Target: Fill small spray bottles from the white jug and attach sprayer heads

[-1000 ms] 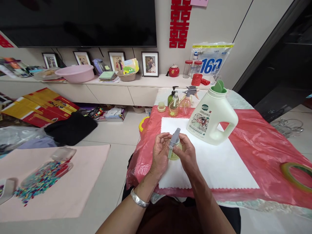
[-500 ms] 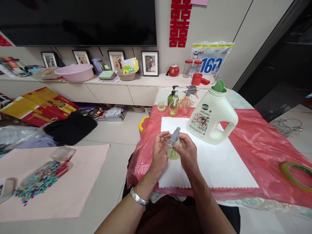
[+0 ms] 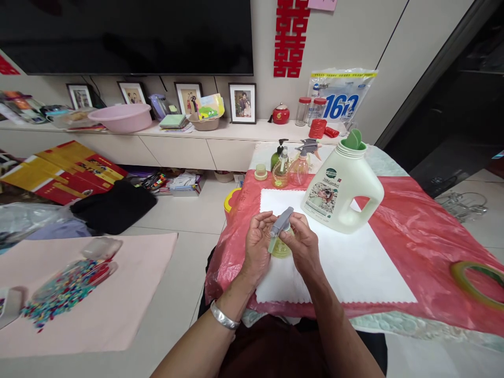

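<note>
A small yellow-green spray bottle (image 3: 282,248) with a grey trigger head (image 3: 280,224) stands between my two hands over a white cloth (image 3: 354,262). My left hand (image 3: 258,247) curls round its left side, fingertips at the sprayer's neck. My right hand (image 3: 305,247) grips the bottle and the sprayer head from the right. Both hands are closed on it. A silver bangle sits on my left wrist. Behind them stands a large white detergent jug (image 3: 342,184) with its green cap flipped up.
The table wears a red plastic sheet (image 3: 425,220). At its far edge stand a pump bottle (image 3: 277,155), two spray bottles (image 3: 300,163) and a small cap (image 3: 260,172). A tape roll (image 3: 476,281) lies at the right. Left on the floor, a pink mat (image 3: 118,294) holds coloured beads.
The grey sprayer head has tilted slightly, its nozzle turning more to the right as my fingers shift at the neck. The bottle stays in place.
</note>
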A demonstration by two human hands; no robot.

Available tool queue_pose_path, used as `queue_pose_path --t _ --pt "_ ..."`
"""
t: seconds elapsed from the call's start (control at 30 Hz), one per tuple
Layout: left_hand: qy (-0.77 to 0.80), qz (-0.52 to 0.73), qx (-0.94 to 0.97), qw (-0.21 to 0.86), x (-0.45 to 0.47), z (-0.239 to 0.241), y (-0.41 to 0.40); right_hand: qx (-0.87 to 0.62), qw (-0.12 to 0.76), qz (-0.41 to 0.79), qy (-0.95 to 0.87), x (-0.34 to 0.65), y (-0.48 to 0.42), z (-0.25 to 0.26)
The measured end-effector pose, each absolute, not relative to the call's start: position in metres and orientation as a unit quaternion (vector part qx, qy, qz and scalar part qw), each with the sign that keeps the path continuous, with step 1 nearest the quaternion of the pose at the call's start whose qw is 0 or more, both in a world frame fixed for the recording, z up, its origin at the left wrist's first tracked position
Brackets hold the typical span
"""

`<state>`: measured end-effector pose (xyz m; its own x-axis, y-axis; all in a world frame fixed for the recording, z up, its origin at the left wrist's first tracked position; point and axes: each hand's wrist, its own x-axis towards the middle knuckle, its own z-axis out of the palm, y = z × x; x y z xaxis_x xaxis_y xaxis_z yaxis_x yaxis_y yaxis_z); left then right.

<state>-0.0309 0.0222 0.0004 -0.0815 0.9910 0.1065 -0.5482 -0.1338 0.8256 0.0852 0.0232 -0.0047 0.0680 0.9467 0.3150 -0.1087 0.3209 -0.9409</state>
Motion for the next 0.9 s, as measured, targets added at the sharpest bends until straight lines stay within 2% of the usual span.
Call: queue_pose_path --t 0.2,0.47,0.7,0.9 --pt "0.336 0.653 0.326 0.596 -0.038 -0.004 0.023 -0.392 0.612 0.456 -0.514 0.093 0.026 -0.003" --pt "0.417 0.556 0.357 0.624 -0.052 -0.035 0.007 -0.398 0.693 0.442 -0.407 0.115 0.020 0.017" --pt "0.254 0.468 0.248 0.809 -0.033 -0.015 -0.008 -0.384 0.730 0.437 -0.360 0.127 0.011 0.045" --pt "0.187 0.471 0.216 0.835 -0.026 -0.007 -0.018 -0.387 0.706 0.466 -0.367 0.127 -0.006 0.044"
